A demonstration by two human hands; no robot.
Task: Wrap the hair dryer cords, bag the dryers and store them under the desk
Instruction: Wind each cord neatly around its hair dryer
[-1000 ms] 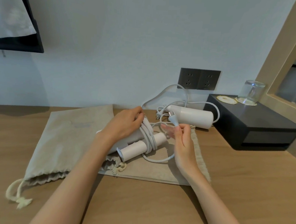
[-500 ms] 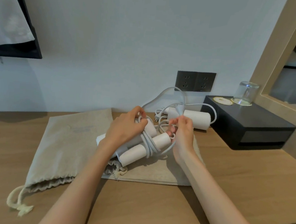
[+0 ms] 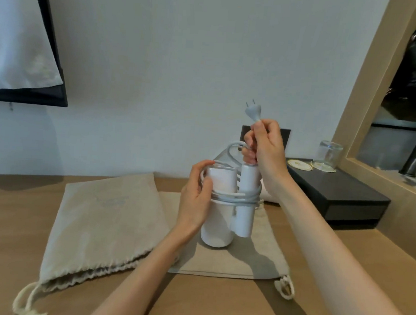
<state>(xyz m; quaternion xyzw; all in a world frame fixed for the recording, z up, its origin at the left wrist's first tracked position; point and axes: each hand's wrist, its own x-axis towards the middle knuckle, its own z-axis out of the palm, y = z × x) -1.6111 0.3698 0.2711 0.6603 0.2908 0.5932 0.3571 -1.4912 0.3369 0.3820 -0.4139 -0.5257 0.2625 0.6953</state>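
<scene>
Since the earlier frame the hair dryer (image 3: 218,222) has gone from lying tilted on the right bag (image 3: 256,256) to upright at centre. The left hand (image 3: 195,198) is curled round its barrel and the wound cord (image 3: 233,198). The right hand (image 3: 264,146) pinches the cord's tail just under the plug (image 3: 253,110), now raised at 12 o'clock. Judgement: winding is nearly complete, with only the tail left to secure; bagging has not begun, and the left bag (image 3: 104,224) lies flat at 9 o'clock.

Left hand (image 3: 195,200) grips upright hair dryer (image 3: 219,207), cord (image 3: 236,198) wrapped; right hand (image 3: 264,146) pinches plug (image 3: 253,112) above.
</scene>
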